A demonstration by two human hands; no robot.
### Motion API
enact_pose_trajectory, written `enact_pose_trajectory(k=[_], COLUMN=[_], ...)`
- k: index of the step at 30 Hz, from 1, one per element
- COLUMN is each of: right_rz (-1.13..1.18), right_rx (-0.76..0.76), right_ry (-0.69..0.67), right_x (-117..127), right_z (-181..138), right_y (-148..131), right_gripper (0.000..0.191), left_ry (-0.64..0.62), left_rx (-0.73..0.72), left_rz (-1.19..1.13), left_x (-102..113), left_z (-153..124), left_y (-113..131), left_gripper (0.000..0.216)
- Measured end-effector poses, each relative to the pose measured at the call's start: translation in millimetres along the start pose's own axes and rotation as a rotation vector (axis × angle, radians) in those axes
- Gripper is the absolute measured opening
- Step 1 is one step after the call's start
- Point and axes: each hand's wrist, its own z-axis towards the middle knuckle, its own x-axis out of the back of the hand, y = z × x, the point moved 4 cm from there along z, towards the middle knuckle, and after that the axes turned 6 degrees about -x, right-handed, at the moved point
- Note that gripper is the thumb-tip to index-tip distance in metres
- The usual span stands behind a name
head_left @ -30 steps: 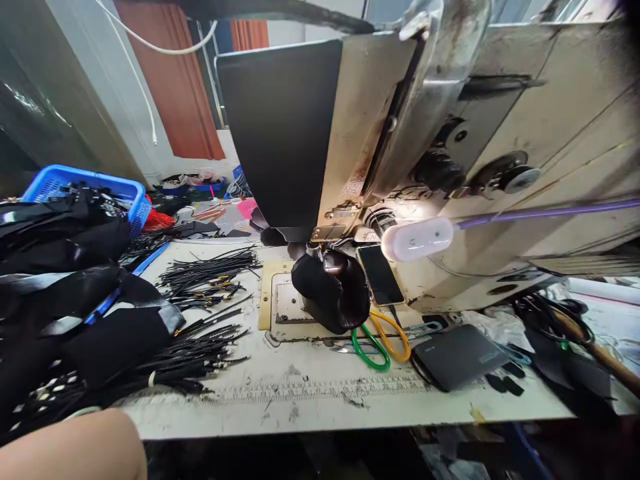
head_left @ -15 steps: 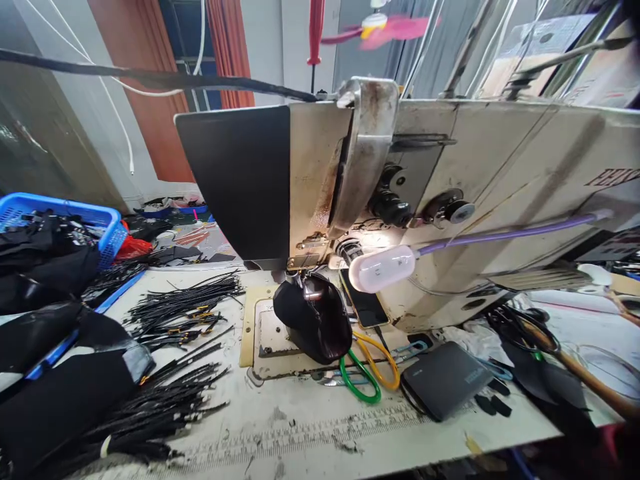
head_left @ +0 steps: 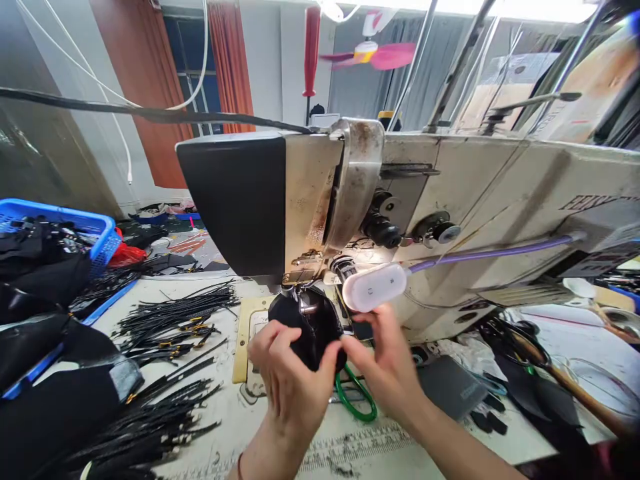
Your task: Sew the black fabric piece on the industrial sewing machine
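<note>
A worn sewing machine (head_left: 450,200) is seen above a cluttered table (head_left: 350,443), with loose black cords (head_left: 170,320) strewn at the left. The left hand (head_left: 290,387) is cupped around the near side of a rounded black piece (head_left: 307,330), while the right hand (head_left: 390,370) is pinched on its right edge. The piece is held under the presser foot, just below the small lamp (head_left: 373,287). It appears to be in the course of being seated at the needle, for which a level, steady hold is called for. Green-handled scissors (head_left: 357,403) lie on the table below the hands.

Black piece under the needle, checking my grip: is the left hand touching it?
Touching. In the head view the left hand presses against the black piece.
</note>
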Motion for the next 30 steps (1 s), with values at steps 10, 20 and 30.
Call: enact_pose_trajectory(k=[10, 20, 30], right_rz=[-0.007, -0.185, -0.237], right_rx=[0.075, 0.135, 0.207], right_ry=[-0.346, -0.549, -0.657], right_x=[-11.4, -11.0, -15.3], right_z=[55.6, 61.0, 56.0], right_y=[6.6, 11.7, 5.3], right_gripper=[0.023, 0.035, 0.047], left_ry=[-0.149, -0.253, -0.273], left_rx=[-0.349, -0.634, -0.705], left_rz=[-0.031, 0.041, -0.001], left_x=[10.8, 9.9, 3.0], left_z=[5.9, 11.0, 25.3], left_y=[-12.9, -11.0, -4.4], left_gripper=[0.035, 0.026, 0.028])
